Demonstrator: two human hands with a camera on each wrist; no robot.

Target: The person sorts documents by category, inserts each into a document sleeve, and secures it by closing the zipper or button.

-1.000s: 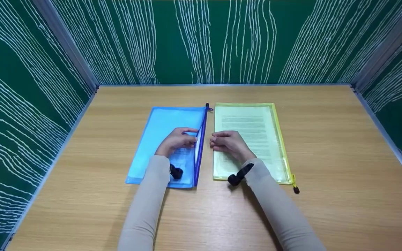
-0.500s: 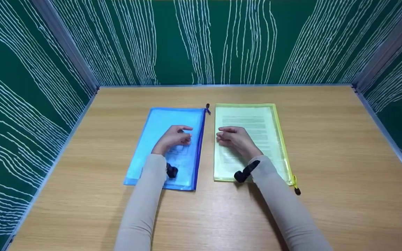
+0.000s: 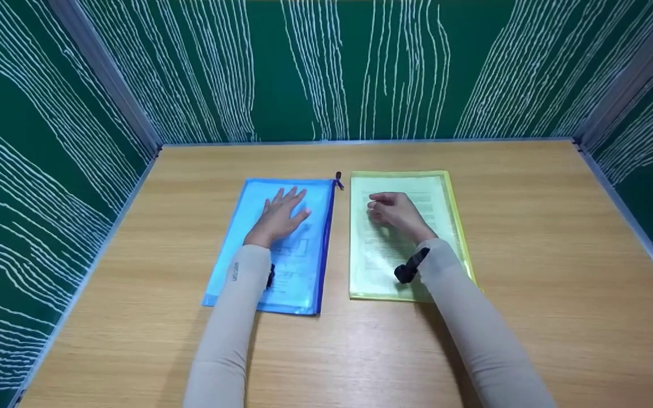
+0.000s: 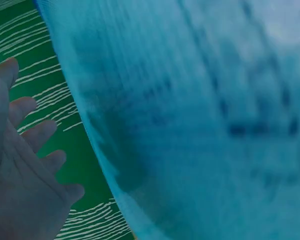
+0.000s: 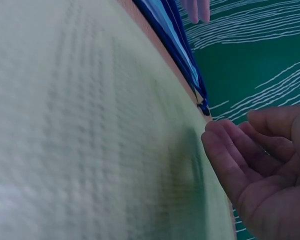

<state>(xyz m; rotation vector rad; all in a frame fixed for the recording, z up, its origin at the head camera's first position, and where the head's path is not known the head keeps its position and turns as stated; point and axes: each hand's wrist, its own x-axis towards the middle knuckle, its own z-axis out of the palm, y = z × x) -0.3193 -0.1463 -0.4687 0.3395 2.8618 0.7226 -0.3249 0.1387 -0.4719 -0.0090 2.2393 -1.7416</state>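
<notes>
A blue zip document pouch [image 3: 298, 283] lies flat on the left, with a darker blue zip edge along its right side. Over its upper half my left hand [image 3: 278, 221] spreads its fingers, holding nothing. The left wrist view shows that hand [image 4: 30, 165] with a gap between its palm and the blue pouch [image 4: 165, 165]. To the right lies a yellow zip pouch [image 3: 383, 277] with a printed sheet visible through it. My right hand [image 3: 399, 215] hovers above it, fingers loosely bent; the right wrist view shows nothing in that hand [image 5: 265, 175].
Both pouches lie on a wooden table [image 3: 326, 362], a narrow strip of wood between them. A dark zip pull [image 3: 338, 179] sticks out at the blue pouch's top right corner. Green panels [image 3: 315, 68] with white wavy lines enclose the back and sides.
The gap along the blue pouch's zip edge now looks closed. My left hand has left that edge, moved left and spread its fingers. My right hand has moved right and farther over the yellow pouch.
</notes>
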